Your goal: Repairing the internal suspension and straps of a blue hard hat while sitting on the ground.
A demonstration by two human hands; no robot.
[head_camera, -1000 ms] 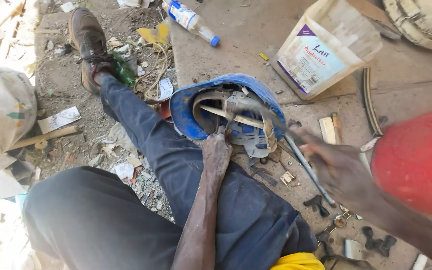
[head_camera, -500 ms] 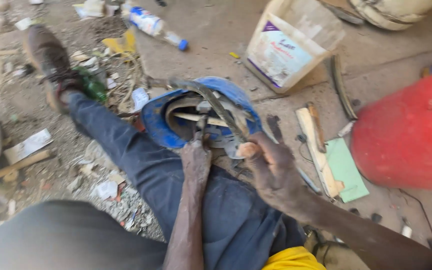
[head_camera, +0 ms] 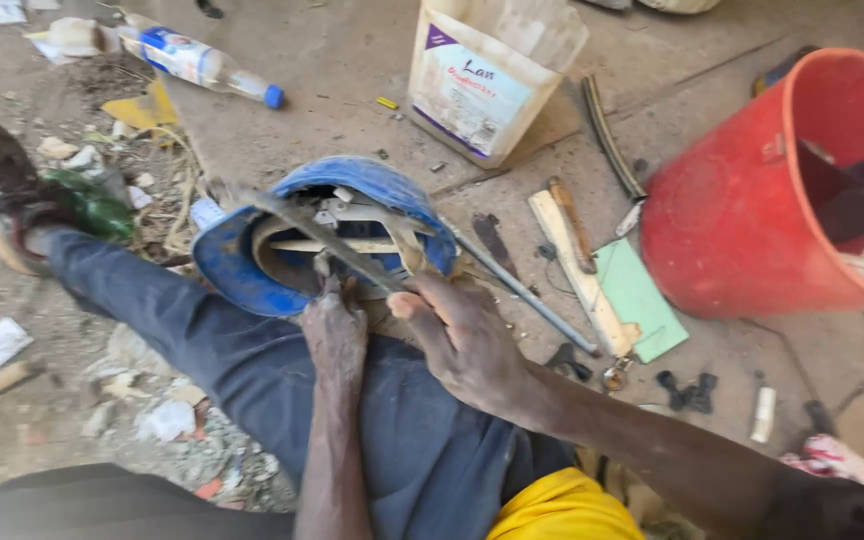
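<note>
Where dusty concrete floor (head_camera: 352, 70) lies littered, hands (head_camera: 335, 330) (head_camera: 467, 345) at blue helmet (head_camera: 242, 270), red bucket (head_camera: 732, 230) near.

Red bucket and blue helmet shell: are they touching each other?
Apart. The head view shows bare concrete floor, a wooden strip and a green card lying between the red bucket and the blue helmet shell.

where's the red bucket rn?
Head view, right side: the red bucket stands on the concrete floor, just right of the green card and wooden strips.
</note>
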